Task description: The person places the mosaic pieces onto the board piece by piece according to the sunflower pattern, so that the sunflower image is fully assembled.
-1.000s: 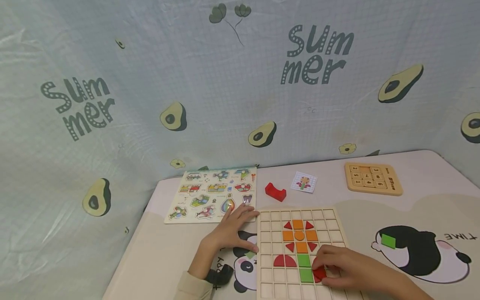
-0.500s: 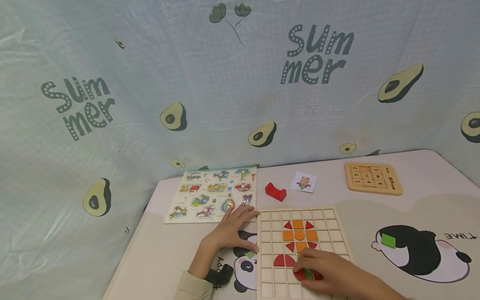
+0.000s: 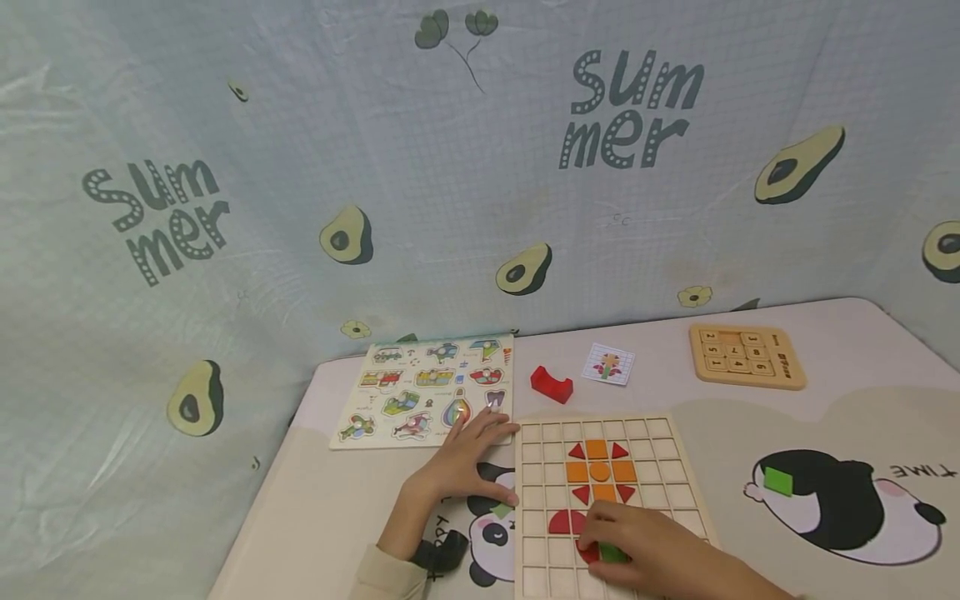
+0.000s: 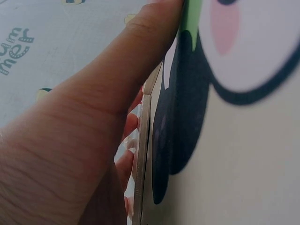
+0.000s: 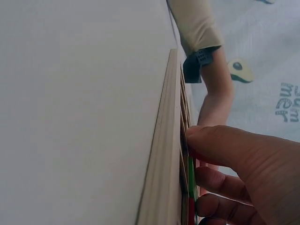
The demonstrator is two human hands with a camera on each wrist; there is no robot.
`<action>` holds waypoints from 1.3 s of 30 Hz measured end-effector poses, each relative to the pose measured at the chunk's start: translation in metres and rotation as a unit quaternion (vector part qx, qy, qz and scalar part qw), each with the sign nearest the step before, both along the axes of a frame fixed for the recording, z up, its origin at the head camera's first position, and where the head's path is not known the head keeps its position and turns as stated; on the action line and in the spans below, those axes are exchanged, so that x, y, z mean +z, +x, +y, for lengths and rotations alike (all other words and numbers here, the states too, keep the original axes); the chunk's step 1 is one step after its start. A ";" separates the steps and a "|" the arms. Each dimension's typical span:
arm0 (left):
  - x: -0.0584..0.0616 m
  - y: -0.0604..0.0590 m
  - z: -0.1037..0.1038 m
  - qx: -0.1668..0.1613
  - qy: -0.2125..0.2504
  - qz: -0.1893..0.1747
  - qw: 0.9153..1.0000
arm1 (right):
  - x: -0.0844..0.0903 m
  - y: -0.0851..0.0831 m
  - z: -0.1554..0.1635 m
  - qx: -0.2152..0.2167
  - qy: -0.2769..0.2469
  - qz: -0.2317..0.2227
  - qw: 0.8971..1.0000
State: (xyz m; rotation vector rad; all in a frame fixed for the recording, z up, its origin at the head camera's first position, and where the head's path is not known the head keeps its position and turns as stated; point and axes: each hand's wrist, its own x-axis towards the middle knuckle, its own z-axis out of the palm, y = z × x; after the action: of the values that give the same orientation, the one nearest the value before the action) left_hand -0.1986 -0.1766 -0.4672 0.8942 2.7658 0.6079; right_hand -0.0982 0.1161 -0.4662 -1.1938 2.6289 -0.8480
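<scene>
A wooden grid board (image 3: pixel 660 450) lies on the table with an orange and red flower pattern (image 3: pixel 598 471) and a red half-round (image 3: pixel 564 523) set in it. My right hand (image 3: pixel 600 546) reaches in from the lower right and pinches a red piece (image 3: pixel 588 552) over the lower cells, next to a green piece (image 3: pixel 613 552). The right wrist view shows that right hand (image 5: pixel 234 164) with thumb and fingers against the board (image 5: pixel 164 154), the green piece (image 5: pixel 191 178) between them. My left hand (image 3: pixel 491 458) lies flat on the table, fingers straight, at the board's left edge (image 4: pixel 142 159).
A picture peg puzzle (image 3: pixel 423 390) sits at the back left, a red arch block (image 3: pixel 551 383) and a small pattern card (image 3: pixel 608 364) behind the board, a number slide puzzle (image 3: pixel 746 356) at the back right. A loose green tile (image 3: pixel 777 481) lies on the panda print. An avocado-print curtain closes the back.
My right hand has slid left across the board's lower rows with the red piece, from right of the green squares to their left side. The left hand has stayed put.
</scene>
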 end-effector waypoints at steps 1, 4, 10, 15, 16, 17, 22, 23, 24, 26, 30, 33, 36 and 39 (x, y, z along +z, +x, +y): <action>0.000 0.000 0.000 0.000 0.000 0.000 1.000 | 0.001 0.000 0.000 -0.003 0.003 -0.007 1.000; 0.000 0.000 0.000 0.001 0.001 0.001 1.000 | 0.002 0.001 0.000 -0.010 0.012 -0.020 1.000; 0.000 0.000 0.001 0.000 0.001 0.002 1.000 | 0.003 0.002 0.000 -0.013 0.021 -0.015 1.000; 0.001 0.000 0.001 -0.001 0.001 0.001 1.000 | 0.002 0.001 0.000 -0.013 0.006 -0.016 1.000; 0.001 0.000 0.001 -0.001 0.002 0.001 1.000 | 0.002 0.001 0.001 -0.014 0.003 -0.020 1.000; 0.001 0.000 0.001 -0.001 0.002 0.001 1.000 | 0.001 0.000 0.001 -0.015 0.000 -0.022 1.000; 0.001 0.000 0.001 -0.001 0.003 0.001 1.000 | -0.001 0.000 0.001 -0.016 -0.016 -0.008 1.000; 0.001 0.001 0.001 -0.001 0.002 0.001 1.000 | -0.001 0.000 0.000 -0.015 -0.018 -0.003 1.000; 0.001 0.001 0.001 -0.001 0.001 0.001 1.000 | -0.001 0.001 0.000 -0.015 -0.020 0.000 1.000; 0.001 0.001 0.001 -0.001 0.002 0.002 1.000 | -0.001 0.001 0.001 -0.015 -0.023 0.001 1.000; 0.001 0.001 0.001 -0.001 0.005 0.000 1.000 | -0.001 0.001 0.002 -0.015 -0.032 -0.012 0.999; 0.002 0.001 0.001 -0.001 0.006 -0.001 1.000 | -0.002 0.002 0.006 -0.017 -0.042 -0.005 0.999; 0.001 0.001 0.001 0.000 0.004 0.000 1.000 | -0.001 0.001 0.013 -0.018 -0.052 0.033 0.998; 0.001 0.001 0.001 -0.001 0.005 -0.003 1.000 | 0.002 0.000 0.024 -0.025 -0.061 0.043 0.997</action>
State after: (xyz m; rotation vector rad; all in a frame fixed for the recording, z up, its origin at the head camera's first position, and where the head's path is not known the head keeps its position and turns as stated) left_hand -0.1979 -0.1756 -0.4657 0.8957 2.7596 0.6220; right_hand -0.0987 0.1399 -0.4645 -1.2225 2.7207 -1.0011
